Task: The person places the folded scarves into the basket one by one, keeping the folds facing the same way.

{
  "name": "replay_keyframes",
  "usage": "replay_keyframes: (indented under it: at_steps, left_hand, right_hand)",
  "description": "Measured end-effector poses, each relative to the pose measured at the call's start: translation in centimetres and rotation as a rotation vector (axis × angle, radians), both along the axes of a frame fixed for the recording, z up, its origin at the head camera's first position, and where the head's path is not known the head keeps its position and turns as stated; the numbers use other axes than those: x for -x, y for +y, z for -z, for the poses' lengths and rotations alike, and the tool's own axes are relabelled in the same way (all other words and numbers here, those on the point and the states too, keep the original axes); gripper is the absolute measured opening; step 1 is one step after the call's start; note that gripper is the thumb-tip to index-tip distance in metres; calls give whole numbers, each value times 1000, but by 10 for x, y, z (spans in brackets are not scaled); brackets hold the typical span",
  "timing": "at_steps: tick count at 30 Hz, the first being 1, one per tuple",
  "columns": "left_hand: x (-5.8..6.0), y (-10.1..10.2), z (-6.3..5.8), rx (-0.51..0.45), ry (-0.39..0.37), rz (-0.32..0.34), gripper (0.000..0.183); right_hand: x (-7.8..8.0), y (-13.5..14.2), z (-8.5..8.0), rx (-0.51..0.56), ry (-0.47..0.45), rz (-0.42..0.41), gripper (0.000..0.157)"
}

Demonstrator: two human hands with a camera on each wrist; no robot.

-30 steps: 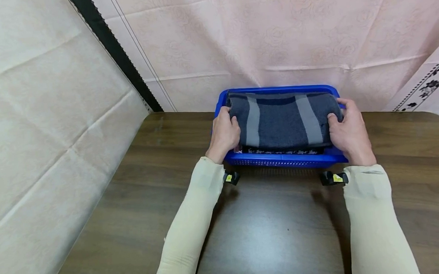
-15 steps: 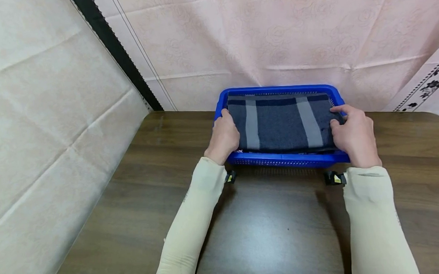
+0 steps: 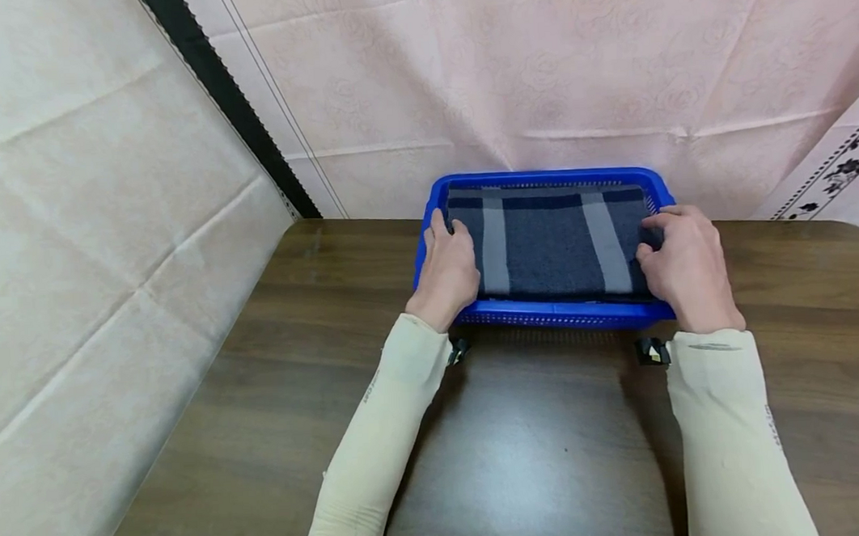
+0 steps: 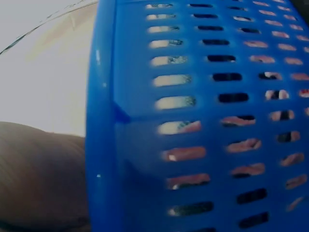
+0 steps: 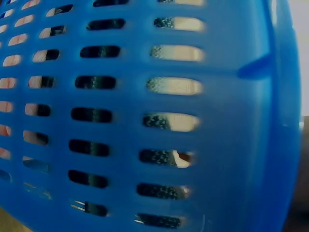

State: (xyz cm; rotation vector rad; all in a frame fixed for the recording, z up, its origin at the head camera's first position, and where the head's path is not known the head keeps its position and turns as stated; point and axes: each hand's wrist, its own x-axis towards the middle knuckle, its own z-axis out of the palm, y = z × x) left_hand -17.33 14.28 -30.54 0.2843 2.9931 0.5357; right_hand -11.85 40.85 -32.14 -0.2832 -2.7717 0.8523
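A blue plastic basket [image 3: 556, 314] with slotted walls stands at the back of the table. Inside it lies a folded dark blue-grey cloth [image 3: 552, 241] with lighter grey stripes, flat and below the rim. My left hand [image 3: 447, 271] is over the basket's left side, fingers extended along the cloth's left edge. At the opposite end, my right hand [image 3: 684, 263] reaches over the rim, its fingertips and thumb resting at the cloth's right edge. Through the slots of the basket wall [image 4: 135, 96] in the left wrist view, pink, dark and pale fabric shows under the cloth.
The brown wood-grain table [image 3: 262, 406] extends in front and to both sides. Behind the basket hangs a pale pink patterned curtain [image 3: 536, 68], close to its back rim. A cream cloth sheet [image 3: 73, 278] hangs along the left edge.
The striped cloth has sunk lower into the basket and lies flatter. My left hand has loosened from it and its fingers have straightened; my right hand has shifted slightly along its end.
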Motion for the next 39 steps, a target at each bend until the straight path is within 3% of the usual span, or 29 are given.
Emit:
replay_keyframes:
  at_steps: [3, 6, 12, 16, 20, 34, 39]
  left_hand:
    - [-2, -1, 1, 22, 30, 63, 62]
    - [-3, -1, 3, 8, 2, 120, 64]
    - [-1, 0, 4, 7, -55, 191, 72]
    - [1, 0, 5, 19, -86, 195, 75]
    - [1, 0, 7, 21, -125, 181, 76]
    - [3, -3, 10, -1, -143, 189, 74]
    - [1, -7, 8, -19, -144, 201, 75]
  right_hand:
    - [1, -1, 0, -18, 24, -51, 37]
    - [2, -4, 1, -19, -15, -108, 39]
    - [6, -3, -1, -38, -215, -212, 57]
    - [7, -1, -1, -47, -306, -262, 68]
    - [8, -2, 2, -58, -339, -283, 73]
    - [8, -2, 2, -65, -360, -310, 78]
    - [6, 0, -1, -47, -329, -305, 81]
